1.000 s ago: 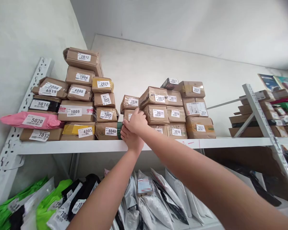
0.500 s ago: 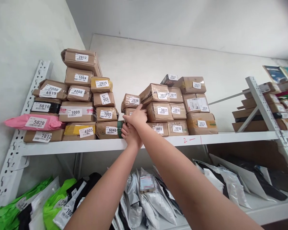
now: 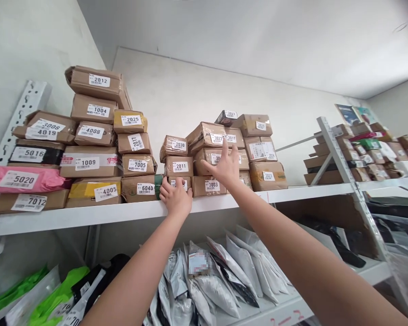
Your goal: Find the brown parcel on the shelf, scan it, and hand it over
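My left hand (image 3: 176, 195) rests at the shelf's front edge, fingers apart and a little bent against a small bottom box (image 3: 187, 181) whose label is mostly covered. To its left sits the cardboard box 6040 (image 3: 136, 188) with a green end. Directly above are the boxes 2011 (image 3: 179, 166) and 2030 (image 3: 175, 145), stacked one on the other. My right hand (image 3: 226, 167) is raised with fingers spread and holds nothing. It covers part of the box (image 3: 204, 159) below box 3022 (image 3: 204, 133); whether it touches is unclear. Box 3003 (image 3: 209, 185) lies between the hands.
Labelled boxes pile up at the left, with a pink parcel (image 3: 23, 179) among them. Boxes 3025 (image 3: 253, 125) and 3023 (image 3: 267, 176) stand at the right. Below the white shelf beam (image 3: 115, 213) are upright mailing bags (image 3: 214, 290). A metal post (image 3: 336, 149) rises at the right.
My hands were crossed close together at the middle stack; now they are apart. The right hand has moved right and spread its fingers. Box 2011 shows fully, and the view has shifted right.
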`<state>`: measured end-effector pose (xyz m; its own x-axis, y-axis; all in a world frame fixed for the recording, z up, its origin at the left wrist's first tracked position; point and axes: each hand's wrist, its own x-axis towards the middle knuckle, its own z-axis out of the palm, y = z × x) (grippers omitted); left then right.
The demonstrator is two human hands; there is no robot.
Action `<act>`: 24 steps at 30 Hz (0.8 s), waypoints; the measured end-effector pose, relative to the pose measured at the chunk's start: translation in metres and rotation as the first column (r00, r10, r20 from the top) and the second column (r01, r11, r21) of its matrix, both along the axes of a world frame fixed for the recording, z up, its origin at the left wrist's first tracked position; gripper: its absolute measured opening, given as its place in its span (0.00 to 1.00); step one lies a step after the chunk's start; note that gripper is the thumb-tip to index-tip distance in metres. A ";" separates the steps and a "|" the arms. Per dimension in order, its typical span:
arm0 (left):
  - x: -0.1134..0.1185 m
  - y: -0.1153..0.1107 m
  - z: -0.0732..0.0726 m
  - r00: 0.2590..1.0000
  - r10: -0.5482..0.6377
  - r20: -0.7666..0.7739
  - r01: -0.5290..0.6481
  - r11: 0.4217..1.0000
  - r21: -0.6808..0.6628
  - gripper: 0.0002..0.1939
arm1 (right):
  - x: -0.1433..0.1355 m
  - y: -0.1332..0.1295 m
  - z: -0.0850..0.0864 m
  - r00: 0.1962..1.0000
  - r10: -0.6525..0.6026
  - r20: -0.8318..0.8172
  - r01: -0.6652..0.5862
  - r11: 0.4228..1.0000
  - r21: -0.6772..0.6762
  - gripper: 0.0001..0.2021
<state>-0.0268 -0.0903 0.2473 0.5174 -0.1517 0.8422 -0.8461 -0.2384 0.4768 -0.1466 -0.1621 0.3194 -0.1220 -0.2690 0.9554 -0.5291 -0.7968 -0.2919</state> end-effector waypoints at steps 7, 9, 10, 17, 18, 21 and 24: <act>-0.003 -0.006 -0.001 0.999 0.032 0.014 -0.032 0.999 -0.029 0.13 | 0.036 0.001 -0.004 1.000 0.006 0.010 -0.007 0.997 0.071 0.46; -0.004 -0.007 -0.001 0.999 0.038 0.008 -0.038 0.999 -0.037 0.12 | 0.043 -0.001 -0.005 1.000 -0.001 0.023 -0.001 0.996 0.092 0.45; -0.005 -0.008 0.000 0.999 0.039 0.003 -0.039 0.998 -0.039 0.13 | 0.045 -0.003 -0.006 1.000 0.000 0.025 -0.002 0.995 0.100 0.44; -0.011 -0.008 0.005 0.999 0.029 -0.029 -0.030 0.999 -0.018 0.19 | 0.053 0.014 -0.014 0.998 0.007 -0.054 -0.015 0.990 -0.140 0.35; -0.012 -0.008 0.005 0.999 0.018 -0.042 -0.018 1.000 -0.021 0.23 | 0.056 0.024 -0.015 0.992 0.035 -0.121 -0.056 0.982 -0.181 0.32; -0.012 -0.008 0.003 0.997 -0.023 -0.070 0.020 0.999 -0.048 0.34 | 0.071 0.053 -0.012 0.966 0.055 -0.253 -0.072 0.996 -0.058 0.35; -0.008 -0.008 -0.001 0.998 -0.024 -0.061 0.018 0.995 -0.093 0.36 | 0.090 0.070 0.000 0.969 -0.042 -0.244 0.067 0.993 0.095 0.46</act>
<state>-0.0352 -0.0987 0.2464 0.5668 -0.0857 0.8194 -0.8183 -0.1733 0.5480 -0.0569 -0.0926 0.3190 0.0921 -0.3653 0.9263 -0.6353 -0.7379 -0.2278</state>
